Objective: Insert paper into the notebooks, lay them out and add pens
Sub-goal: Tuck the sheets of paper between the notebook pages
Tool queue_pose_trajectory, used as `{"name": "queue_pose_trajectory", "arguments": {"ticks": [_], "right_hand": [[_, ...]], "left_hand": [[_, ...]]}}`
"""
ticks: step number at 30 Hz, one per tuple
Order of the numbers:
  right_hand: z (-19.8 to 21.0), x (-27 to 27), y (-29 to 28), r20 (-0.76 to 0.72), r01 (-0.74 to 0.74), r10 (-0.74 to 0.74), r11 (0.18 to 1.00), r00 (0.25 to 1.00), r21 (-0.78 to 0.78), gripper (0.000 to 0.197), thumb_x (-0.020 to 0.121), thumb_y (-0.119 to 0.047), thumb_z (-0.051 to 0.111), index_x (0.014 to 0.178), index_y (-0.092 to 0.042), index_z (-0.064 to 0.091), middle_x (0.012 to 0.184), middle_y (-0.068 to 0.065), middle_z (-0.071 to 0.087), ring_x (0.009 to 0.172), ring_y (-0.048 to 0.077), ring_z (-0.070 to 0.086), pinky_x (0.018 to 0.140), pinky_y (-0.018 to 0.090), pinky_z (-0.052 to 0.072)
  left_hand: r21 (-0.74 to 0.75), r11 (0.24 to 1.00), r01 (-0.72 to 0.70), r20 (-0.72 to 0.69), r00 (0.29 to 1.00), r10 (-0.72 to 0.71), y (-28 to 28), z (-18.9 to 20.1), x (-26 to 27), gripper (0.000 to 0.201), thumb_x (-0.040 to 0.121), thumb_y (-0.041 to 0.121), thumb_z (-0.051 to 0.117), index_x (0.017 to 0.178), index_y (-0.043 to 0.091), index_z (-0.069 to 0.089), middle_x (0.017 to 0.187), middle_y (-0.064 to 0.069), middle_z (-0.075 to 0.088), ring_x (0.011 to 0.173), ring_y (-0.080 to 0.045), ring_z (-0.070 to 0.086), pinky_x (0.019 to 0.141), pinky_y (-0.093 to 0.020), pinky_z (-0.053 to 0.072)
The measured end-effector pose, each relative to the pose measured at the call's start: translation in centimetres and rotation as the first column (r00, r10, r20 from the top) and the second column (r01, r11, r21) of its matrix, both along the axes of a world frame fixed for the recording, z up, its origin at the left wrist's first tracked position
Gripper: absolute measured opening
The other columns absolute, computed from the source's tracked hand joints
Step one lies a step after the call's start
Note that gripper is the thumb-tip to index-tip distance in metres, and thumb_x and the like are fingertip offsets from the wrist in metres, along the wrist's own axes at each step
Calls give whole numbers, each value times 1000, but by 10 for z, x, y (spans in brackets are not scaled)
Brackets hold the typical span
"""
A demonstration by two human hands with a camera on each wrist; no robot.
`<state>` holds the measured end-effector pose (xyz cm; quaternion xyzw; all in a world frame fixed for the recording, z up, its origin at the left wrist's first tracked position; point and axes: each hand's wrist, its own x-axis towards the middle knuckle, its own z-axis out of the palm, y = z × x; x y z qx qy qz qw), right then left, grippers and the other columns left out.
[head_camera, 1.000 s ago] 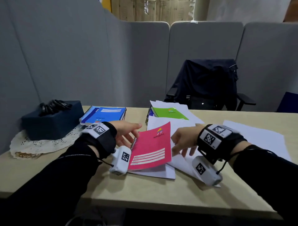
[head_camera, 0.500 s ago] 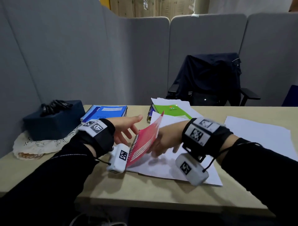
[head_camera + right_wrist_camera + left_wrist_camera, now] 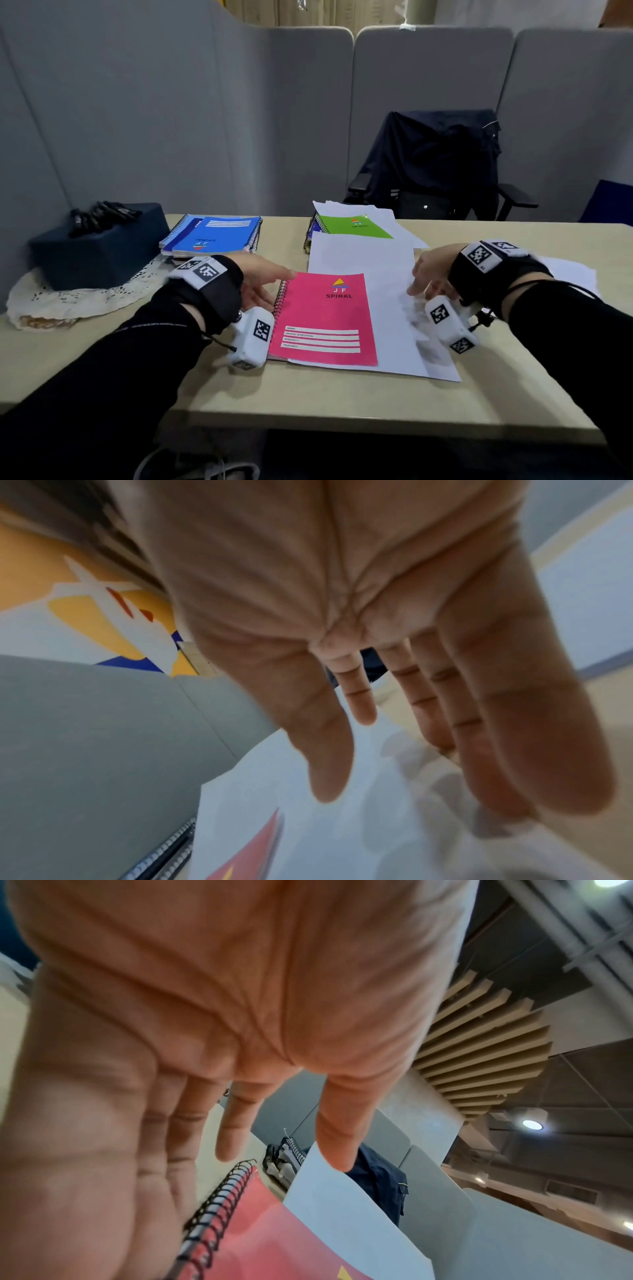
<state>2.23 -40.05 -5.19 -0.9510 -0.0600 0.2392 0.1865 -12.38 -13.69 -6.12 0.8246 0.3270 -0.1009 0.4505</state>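
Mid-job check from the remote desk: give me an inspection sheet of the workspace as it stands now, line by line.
Surface: beige table, bare along the near edge.
Job's things: pink notebook closed, cover up, lying on a white sheet that sticks out to its right and far side; blue notebooks stacked far left; green notebook among loose papers; pens on a dark box.
Clutter: lace doily under the box; more paper at right.
Grippers: left hand open beside the pink notebook's spiral; right hand open over the sheet, blurred.
Cables: thin cords at both wristbands.
Surroundings: grey partitions; chair draped with a dark jacket.
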Motion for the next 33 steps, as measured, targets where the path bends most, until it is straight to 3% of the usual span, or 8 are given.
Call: {"name": "queue_pose_trajectory", "arguments": {"ticks": [4,7,11,16,21,25,28,33], "right_hand": [[4,-17,5,88,-63,61,998,994,28,38,68,-10,84,89,-14,53,73,9,60,64,24,55,66,35,48],[-3,-21,8,178,-62,79,993,981,-99,55,56,-22,91,99,-16,57,90,5,66,86,26,64,85,39,53],[-11,-13,14,210,-112,165,963,964,-245,73,46,-43,92,108,-17,64,98,-1,68,91,23,64,87,39,53],[-8,-15,11,143,-174,208,960,967,-219,72,58,-35,89,120,-11,61,104,6,70,98,27,66,93,42,51],[-10,-13,7,127,-181,198,974,972,-135,74,67,-22,86,130,-5,52,99,8,68,94,27,66,90,39,51],[-10,-10,10,202,-163,172,985,964,-60,89,62,-24,89,137,-18,42,108,2,54,89,23,54,91,39,50],[-2,-12,15,375,-252,266,964,888,-87,77,72,-35,80,138,-21,42,120,3,56,106,23,54,89,29,41],[18,-39,33,635,-568,346,803,690,180,70,66,-74,60,120,-30,57,124,-3,52,109,15,53,96,31,42]], "left_hand": [[33,999,-12,6,1000,12,-4,-9,1,48,81,37,73,108,4,52,63,-8,61,38,-13,56,46,-20,41],[12,1000,13,0,1000,-13,-12,-11,4,32,83,31,73,92,7,54,58,-4,53,35,-11,46,41,-17,35],[10,997,73,-12,997,-73,-25,-10,8,25,84,23,72,77,11,51,50,-1,45,37,-10,40,39,-15,31],[-4,997,83,16,996,-83,-29,-7,12,16,84,9,70,92,-1,62,51,-5,55,34,-10,47,34,-13,37],[9,998,62,20,998,-62,-30,-17,13,17,82,8,71,77,3,56,57,-5,53,40,-11,48,41,-18,44],[-34,998,60,134,989,-55,-30,-12,14,14,91,2,54,104,-1,57,76,-12,58,47,-15,58,36,-22,48],[-106,992,69,257,966,-40,-22,0,14,19,95,0,43,110,6,53,91,-14,64,67,-20,64,41,-24,52],[-341,938,-64,448,866,222,-2,19,17,18,97,-1,39,104,9,51,80,-6,62,44,-7,63,40,-18,50]]}}
